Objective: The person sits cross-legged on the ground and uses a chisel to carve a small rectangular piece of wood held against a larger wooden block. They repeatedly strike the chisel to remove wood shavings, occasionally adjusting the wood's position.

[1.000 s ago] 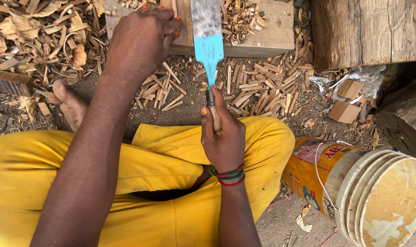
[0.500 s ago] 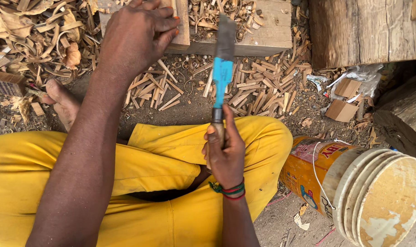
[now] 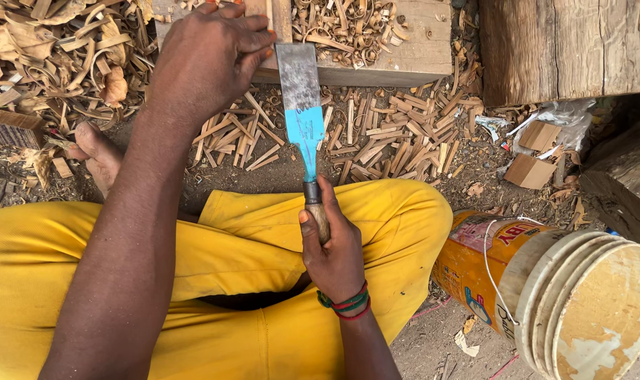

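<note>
While the right hand (image 3: 334, 250) is wrapped with its fingers closed tight around the brown wooden handle, a broad flat-bladed knife with a grey steel tip and a blue-painted lower blade (image 3: 302, 105) is held upright, its tip reaching the near edge of a pale wooden block (image 3: 411, 49). A thin upright wooden strip (image 3: 281, 17) is pinched on that block by the left hand (image 3: 207, 60), fingers curled together around it, just beside the blade's left edge. Curled shavings are scattered over the block's top, and split wood slivers (image 3: 383, 137) are strewn on the ground against its near side. Yellow trousers (image 3: 249, 281) are seen below, and a stack of yellow plastic buckets (image 3: 545, 281) lies tipped at the right.
</note>
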